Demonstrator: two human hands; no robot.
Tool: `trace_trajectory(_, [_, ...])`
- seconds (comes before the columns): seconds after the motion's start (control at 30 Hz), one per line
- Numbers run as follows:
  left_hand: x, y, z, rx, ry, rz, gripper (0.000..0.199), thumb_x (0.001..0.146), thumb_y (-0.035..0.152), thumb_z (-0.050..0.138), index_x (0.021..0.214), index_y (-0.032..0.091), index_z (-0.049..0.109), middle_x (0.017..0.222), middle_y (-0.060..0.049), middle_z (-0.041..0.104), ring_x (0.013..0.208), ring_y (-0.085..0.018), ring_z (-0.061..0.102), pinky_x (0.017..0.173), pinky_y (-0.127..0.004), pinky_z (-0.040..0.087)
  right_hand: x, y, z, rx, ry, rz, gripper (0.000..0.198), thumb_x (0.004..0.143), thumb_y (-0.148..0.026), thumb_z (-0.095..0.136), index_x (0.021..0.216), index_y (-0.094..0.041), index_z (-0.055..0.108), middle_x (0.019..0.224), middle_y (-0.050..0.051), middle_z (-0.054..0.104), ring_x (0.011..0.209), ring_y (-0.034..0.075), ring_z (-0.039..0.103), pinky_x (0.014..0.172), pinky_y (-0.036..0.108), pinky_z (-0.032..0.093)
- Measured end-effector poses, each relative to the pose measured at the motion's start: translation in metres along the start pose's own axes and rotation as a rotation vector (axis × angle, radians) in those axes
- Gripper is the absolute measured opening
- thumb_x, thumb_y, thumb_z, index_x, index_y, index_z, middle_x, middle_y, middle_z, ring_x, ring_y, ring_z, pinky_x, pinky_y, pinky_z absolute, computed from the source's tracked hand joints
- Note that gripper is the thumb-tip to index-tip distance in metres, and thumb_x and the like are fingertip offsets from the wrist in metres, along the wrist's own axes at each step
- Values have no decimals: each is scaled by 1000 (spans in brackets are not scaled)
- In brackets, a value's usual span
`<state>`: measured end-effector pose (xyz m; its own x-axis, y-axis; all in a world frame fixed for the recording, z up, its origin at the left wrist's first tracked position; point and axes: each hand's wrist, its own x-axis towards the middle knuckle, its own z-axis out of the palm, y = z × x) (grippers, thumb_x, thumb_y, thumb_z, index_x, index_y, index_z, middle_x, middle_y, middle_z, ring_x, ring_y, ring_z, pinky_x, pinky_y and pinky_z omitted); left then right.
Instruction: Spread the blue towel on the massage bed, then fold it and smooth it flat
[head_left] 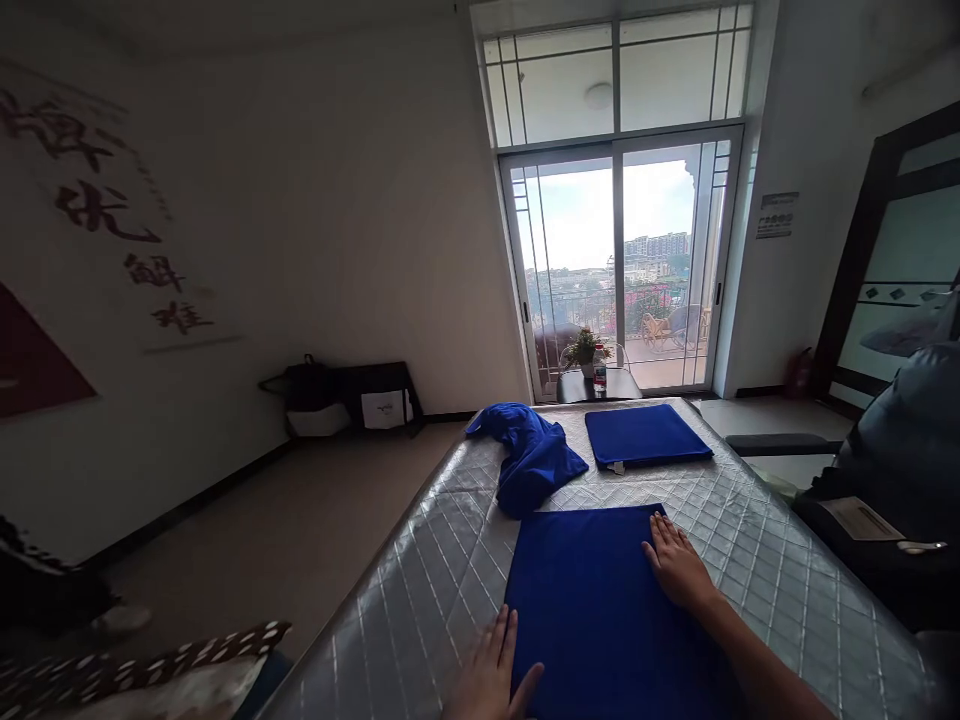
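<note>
A blue cloth (592,600) lies spread flat in front of me on the silver quilted cover (420,600). My left hand (491,670) rests at its left edge, fingers stretched out, with slight motion blur. My right hand (679,565) lies flat on its far right corner, fingers extended. Neither hand grips anything. Beyond the flat cloth, a crumpled blue cloth (532,455) lies to the left. A neatly folded blue cloth (649,435) with a small white tag sits to the right.
Past the far edge stand a potted plant (583,348) and a bottle (599,370) on a dark table, before a glass sliding door (622,260). Bags (315,400) rest against the left wall. At right is a dark seat with papers (862,520).
</note>
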<state>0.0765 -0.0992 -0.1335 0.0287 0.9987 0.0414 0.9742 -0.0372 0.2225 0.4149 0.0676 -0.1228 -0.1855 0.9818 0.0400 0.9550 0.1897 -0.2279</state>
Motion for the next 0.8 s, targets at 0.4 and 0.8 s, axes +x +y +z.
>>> trace_trajectory(0.4, [136, 186, 14, -111, 45, 532, 68, 105, 53, 19, 155, 11, 37, 162, -13, 33, 153, -25, 25, 126, -45, 25, 0, 9, 7, -2, 6, -52, 65, 102, -36, 18, 159, -4, 24, 167, 13, 16, 155, 22, 9, 125, 41, 11])
trace_trajectory(0.8, [154, 40, 7, 87, 61, 79, 81, 102, 64, 11, 158, 7, 30, 164, -14, 27, 153, -28, 23, 126, -49, 23, 5, 9, 13, -13, 5, 3, 68, 102, -41, 15, 159, -5, 21, 167, 8, 13, 155, 19, 9, 126, 38, 9])
